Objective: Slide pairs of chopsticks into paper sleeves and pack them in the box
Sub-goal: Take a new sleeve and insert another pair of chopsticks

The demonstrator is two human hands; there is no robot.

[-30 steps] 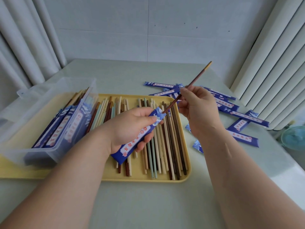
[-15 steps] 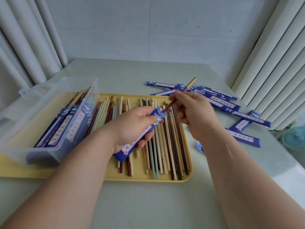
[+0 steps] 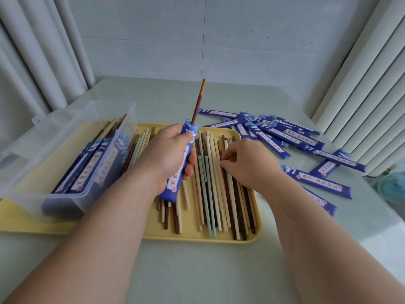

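Possibly, while the left hand (image 3: 169,153) grips the sleeve (image 3: 173,187) above the tray (image 3: 197,238), 1 brown chopstick (image 3: 198,102) poking out, the right hand (image 3: 248,164), curled among loose chopsticks (image 3: 210,194), hold unclear, picks a mismatched mate.

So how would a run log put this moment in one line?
left hand: holds sleeve, one chopstick in it | right hand: at loose chopsticks in tray, grip unclear | box: sleeved pairs inside

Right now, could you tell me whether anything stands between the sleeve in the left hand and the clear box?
Nothing visible does. The left hand holds the sleeve just right of the clear box, whose top is open; only loose chopsticks lie flat on the tray between them.
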